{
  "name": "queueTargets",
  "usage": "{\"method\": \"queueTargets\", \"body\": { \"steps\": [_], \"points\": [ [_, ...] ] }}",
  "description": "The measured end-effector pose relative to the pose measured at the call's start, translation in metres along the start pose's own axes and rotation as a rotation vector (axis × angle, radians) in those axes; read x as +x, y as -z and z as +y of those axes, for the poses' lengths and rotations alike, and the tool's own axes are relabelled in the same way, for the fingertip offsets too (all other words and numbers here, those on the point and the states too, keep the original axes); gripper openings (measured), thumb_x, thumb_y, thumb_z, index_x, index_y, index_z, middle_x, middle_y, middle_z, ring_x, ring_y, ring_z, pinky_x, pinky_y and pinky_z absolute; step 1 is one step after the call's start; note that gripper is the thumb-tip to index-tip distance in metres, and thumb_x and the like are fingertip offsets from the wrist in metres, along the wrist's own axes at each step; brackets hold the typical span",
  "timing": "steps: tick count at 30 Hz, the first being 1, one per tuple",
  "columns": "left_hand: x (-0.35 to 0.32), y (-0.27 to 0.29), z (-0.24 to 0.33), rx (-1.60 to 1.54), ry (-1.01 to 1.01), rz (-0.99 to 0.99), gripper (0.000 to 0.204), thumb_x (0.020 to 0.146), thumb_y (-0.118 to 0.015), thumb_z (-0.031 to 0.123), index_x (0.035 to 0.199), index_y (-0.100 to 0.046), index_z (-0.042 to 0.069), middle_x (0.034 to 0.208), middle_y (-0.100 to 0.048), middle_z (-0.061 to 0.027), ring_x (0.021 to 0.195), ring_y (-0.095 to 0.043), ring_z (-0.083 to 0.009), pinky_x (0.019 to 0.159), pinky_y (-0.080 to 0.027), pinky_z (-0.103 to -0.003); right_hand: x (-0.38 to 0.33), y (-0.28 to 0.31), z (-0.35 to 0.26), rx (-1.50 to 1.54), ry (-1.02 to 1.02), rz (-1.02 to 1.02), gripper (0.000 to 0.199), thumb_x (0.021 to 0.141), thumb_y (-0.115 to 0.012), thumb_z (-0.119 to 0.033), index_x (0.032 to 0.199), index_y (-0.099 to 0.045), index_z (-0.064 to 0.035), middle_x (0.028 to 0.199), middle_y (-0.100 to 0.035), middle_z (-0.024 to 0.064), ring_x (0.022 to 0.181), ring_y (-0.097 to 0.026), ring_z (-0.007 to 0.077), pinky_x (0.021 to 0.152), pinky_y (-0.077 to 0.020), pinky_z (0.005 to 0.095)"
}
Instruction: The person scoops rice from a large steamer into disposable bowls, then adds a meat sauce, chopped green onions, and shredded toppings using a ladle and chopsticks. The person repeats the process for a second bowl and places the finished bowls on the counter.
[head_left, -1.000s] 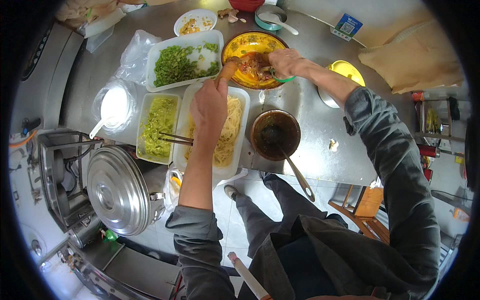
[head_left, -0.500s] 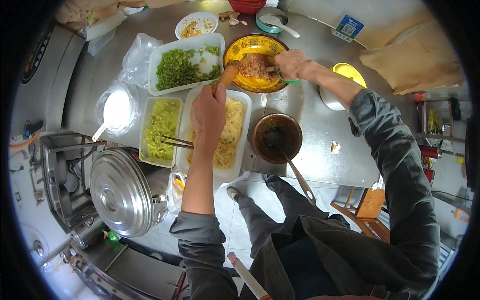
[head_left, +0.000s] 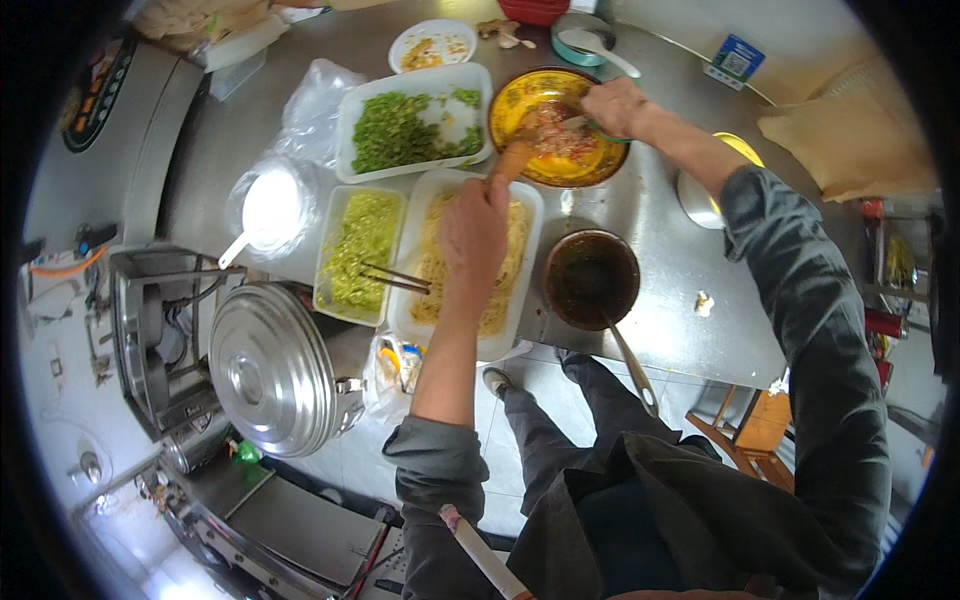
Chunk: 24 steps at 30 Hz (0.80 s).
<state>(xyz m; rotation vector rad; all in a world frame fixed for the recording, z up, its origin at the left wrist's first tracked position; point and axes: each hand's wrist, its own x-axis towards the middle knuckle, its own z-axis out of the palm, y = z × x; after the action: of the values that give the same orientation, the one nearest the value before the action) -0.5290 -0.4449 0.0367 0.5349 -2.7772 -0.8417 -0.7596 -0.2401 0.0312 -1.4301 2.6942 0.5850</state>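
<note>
Left hand (head_left: 473,232) drew back from yellow bowl (head_left: 520,100)

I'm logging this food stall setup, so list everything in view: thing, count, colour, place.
Round yellow bowl of reddish filling: 1, counter back.
White rectangular tray of chopped greens: 1, left of the bowl.
White tray of pale green shreds: 1, front left, chopsticks across its edge.
White tray of yellow noodles: 1, centre.
Dark brown sauce bowl: 1, front, with spoon.
Steel pot lid: 1, lower left.
Left hand: holds wooden spatula.
Right hand: at the bowl's rim.
</note>
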Motion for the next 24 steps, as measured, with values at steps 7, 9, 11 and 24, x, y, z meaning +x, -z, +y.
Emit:
{"method": "queueTargets", "body": {
  "steps": [7, 9, 11, 24],
  "points": [
    [0.008, 0.026, 0.002, -0.186, 0.098, 0.000, 0.045, 0.100, -0.053, 0.040, 0.084, -0.065, 0.000, 0.078, -0.067, -0.0222, 0.076, -0.065, -0.0438, 0.068, -0.047, -0.052, -0.020, 0.052, 0.005, 0.122, -0.176, -0.229, 0.026, 0.076, -0.070, -0.014, 0.100, -0.075, -0.0053, 0.108, -0.072, 0.0175, 0.106, -0.068, 0.0328, 0.088, -0.0533, 0.0426],
    [0.009, 0.030, 0.001, -0.229, 0.137, -0.038, 0.047, 0.100, -0.053, 0.041, 0.086, -0.066, -0.002, 0.076, -0.066, -0.0220, 0.074, -0.063, -0.0421, 0.067, -0.046, -0.050, -0.022, 0.049, 0.004, 0.045, -0.137, -0.188, 0.031, 0.073, -0.074, -0.016, 0.103, -0.075, -0.0060, 0.113, -0.070, 0.0156, 0.113, -0.064, 0.0309, 0.096, -0.0490, 0.0416],
    [0.010, 0.031, -0.001, -0.255, 0.152, -0.039, 0.049, 0.100, -0.054, 0.042, 0.091, -0.067, -0.004, 0.074, -0.064, -0.0218, 0.069, -0.060, -0.0382, 0.065, -0.045, -0.047, -0.012, 0.043, -0.009, -0.026, -0.059, -0.206, 0.036, 0.069, -0.077, -0.017, 0.104, -0.075, -0.0066, 0.115, -0.069, 0.0131, 0.119, -0.060, 0.0285, 0.103, -0.0422, 0.0410],
    [0.010, 0.045, -0.001, -0.298, 0.157, -0.039, 0.049, 0.100, -0.053, 0.041, 0.085, -0.066, -0.004, 0.074, -0.065, -0.0241, 0.071, -0.063, -0.0430, 0.065, -0.046, -0.049, 0.000, 0.031, -0.002, -0.213, 0.117, 0.184, 0.016, 0.077, -0.070, -0.014, 0.091, -0.077, -0.0110, 0.098, -0.075, 0.0139, 0.089, -0.073, 0.0270, 0.077, -0.0521, 0.0387]
  ]
}}
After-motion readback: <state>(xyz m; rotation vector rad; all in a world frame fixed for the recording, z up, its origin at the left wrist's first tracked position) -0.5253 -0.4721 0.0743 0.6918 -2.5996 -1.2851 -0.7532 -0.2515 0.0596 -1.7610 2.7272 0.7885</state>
